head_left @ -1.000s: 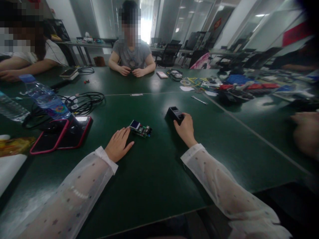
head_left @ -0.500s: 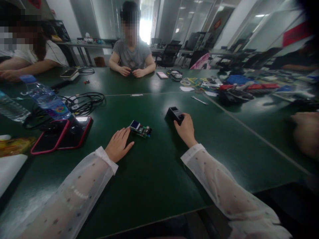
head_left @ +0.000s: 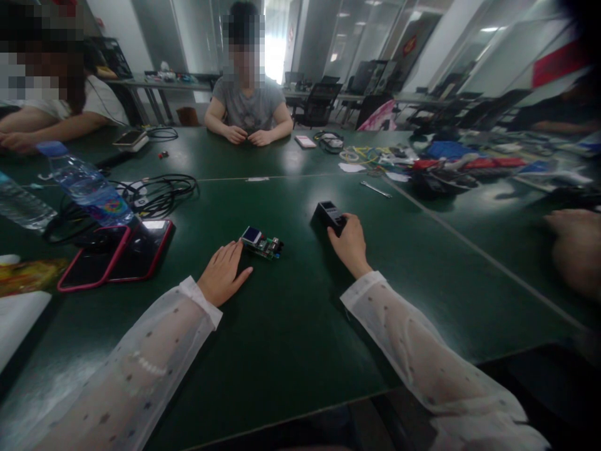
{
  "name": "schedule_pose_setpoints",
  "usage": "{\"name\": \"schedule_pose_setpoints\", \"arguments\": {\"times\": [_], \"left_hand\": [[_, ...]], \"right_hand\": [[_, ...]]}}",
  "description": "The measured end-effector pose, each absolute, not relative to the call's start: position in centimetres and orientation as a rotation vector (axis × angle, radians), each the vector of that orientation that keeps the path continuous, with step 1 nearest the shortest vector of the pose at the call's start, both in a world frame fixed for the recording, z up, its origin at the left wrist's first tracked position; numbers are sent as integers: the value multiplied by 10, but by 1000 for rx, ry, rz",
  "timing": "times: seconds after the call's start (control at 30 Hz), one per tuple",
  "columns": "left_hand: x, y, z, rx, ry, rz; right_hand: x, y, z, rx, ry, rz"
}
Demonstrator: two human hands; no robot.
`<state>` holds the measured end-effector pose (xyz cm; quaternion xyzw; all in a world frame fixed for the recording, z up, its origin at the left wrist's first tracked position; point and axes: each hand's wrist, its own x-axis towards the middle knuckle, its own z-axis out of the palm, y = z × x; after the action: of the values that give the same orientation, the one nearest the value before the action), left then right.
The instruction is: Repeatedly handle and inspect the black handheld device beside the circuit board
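Bright window (head_left: 276,47), black chair (head_left: 323,99), pale wall (head_left: 131,37)

The tabletop (head_left: 300,351) is deep green; the circuit board (head_left: 267,247) is green with a dark blue screen (head_left: 251,235) edged in white, and the boxy device (head_left: 323,216) is black with a grey panel (head_left: 330,209). The translucent sleeves (head_left: 154,338) are white, scattered with small dark stars. The two phones (head_left: 141,254) show black faces and pinkish-red edges, the cables (head_left: 176,188) are black, the bottle cap (head_left: 51,148) is blue, a cloth (head_left: 378,116) is pink and white, and a T-shirt (head_left: 248,103) is grey.

Left hand (head_left: 222,272) fingertips by a circuit board (head_left: 265,245), right hand (head_left: 350,243) gripping a black device (head_left: 325,213) — green table (head_left: 291,344) beneath
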<state>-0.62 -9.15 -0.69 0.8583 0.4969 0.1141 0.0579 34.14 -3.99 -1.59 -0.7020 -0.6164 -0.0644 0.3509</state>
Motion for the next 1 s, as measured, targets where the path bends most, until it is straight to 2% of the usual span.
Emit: {"name": "schedule_pose_setpoints", "arguments": {"times": [0.27, 0.67, 1.0], "left_hand": [[-7, -92, -11, 2640, 1502, 456], [-7, -92, -15, 2657, 1501, 446], [-7, -92, -16, 2632, 1489, 490]], "right_hand": [[338, -38, -15, -1732, -1551, -110], [245, -92, 22, -1110, -1904, 315], [236, -91, 13, -1062, -2045, 400]]}}
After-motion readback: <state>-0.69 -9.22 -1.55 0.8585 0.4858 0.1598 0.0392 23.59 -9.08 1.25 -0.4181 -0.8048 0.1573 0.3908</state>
